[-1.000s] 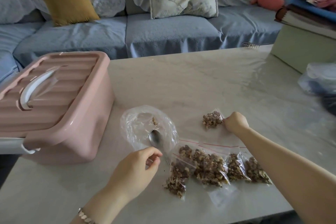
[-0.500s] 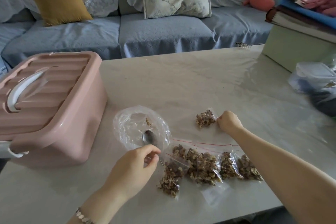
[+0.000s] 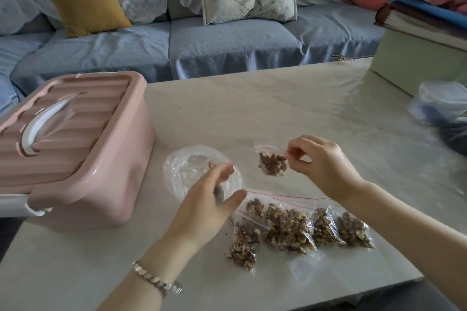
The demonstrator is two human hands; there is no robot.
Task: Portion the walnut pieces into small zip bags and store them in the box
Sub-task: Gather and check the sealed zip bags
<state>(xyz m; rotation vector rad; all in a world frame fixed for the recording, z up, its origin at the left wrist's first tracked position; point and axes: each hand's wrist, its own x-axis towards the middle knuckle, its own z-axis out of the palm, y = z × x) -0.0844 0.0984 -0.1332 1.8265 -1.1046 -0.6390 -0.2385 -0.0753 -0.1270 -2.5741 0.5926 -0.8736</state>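
Note:
My right hand (image 3: 321,164) pinches the top corner of a small zip bag of walnut pieces (image 3: 273,163) and holds it just above the table. My left hand (image 3: 209,199) hovers with fingers spread over a large, nearly empty clear bag (image 3: 187,171), holding nothing; a metal spoon (image 3: 219,194) lies beneath it, mostly hidden. Several filled zip bags (image 3: 290,227) lie in a row near the front edge. The pink storage box (image 3: 75,149) with a white handle stands at the left, lid on.
An empty small zip bag (image 3: 307,264) lies by the front edge. A pale green box (image 3: 414,63) with stacked books stands at the back right, and a clear lidded container (image 3: 439,101) at the right edge. A sofa runs behind the table.
My right hand has lifted the walnut bag off the table and drawn it nearer. My left hand has let go of the spoon and spread its fingers.

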